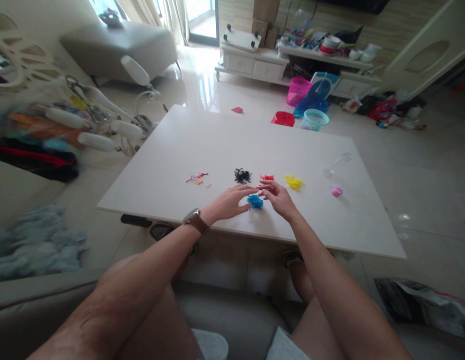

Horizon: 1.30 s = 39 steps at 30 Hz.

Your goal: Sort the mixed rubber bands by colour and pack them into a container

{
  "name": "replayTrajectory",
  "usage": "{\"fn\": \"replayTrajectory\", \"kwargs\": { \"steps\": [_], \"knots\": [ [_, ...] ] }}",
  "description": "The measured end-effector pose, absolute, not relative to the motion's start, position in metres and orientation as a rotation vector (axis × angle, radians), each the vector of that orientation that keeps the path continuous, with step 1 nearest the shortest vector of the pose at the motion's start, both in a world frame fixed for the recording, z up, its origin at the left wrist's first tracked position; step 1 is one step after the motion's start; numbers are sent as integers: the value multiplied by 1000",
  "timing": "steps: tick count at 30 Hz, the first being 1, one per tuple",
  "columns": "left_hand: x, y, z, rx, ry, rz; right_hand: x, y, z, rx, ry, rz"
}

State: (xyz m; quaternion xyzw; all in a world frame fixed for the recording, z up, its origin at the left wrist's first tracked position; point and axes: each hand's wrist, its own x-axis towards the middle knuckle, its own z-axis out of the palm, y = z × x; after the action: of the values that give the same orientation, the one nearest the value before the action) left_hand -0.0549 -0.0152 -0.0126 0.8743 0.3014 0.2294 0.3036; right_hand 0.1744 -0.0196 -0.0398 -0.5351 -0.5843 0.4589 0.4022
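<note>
A loose pile of thin blue bands [255, 202], perhaps small elastics, lies near the front edge of the white table [217, 135]. My left hand [234, 201] curves along its left and far side, fingers stretched and thumb apart. On the other side, my right hand [279, 199] hovers with its fingers spread, their tips close to the left fingertips. Small red bits show by those fingertips; whether they are touched I cannot tell. Just beyond sits a red pile [267, 177], partly covered by my right fingers. A black pile [242, 175] and a yellow pile [294, 183] flank it.
Mixed coloured pieces [196, 179] are scattered at the left. Towards the right are a small pink item [336, 190] and a clear plastic object [335, 166]. Past the table's far edge stand a red basket [283, 118] and a light-blue basket [315, 119].
</note>
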Motion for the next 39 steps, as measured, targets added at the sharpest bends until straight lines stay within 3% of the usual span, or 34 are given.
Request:
{"fn": "replayTrajectory", "kwargs": {
  "steps": [30,39],
  "knots": [
    [-47,-14,-15,2161,950,742,172,-20,-32,-1338,-1190,1157],
    [-42,-13,-19,1884,1088,850,157,-28,-28,-1245,-1267,1313]
  ]
}}
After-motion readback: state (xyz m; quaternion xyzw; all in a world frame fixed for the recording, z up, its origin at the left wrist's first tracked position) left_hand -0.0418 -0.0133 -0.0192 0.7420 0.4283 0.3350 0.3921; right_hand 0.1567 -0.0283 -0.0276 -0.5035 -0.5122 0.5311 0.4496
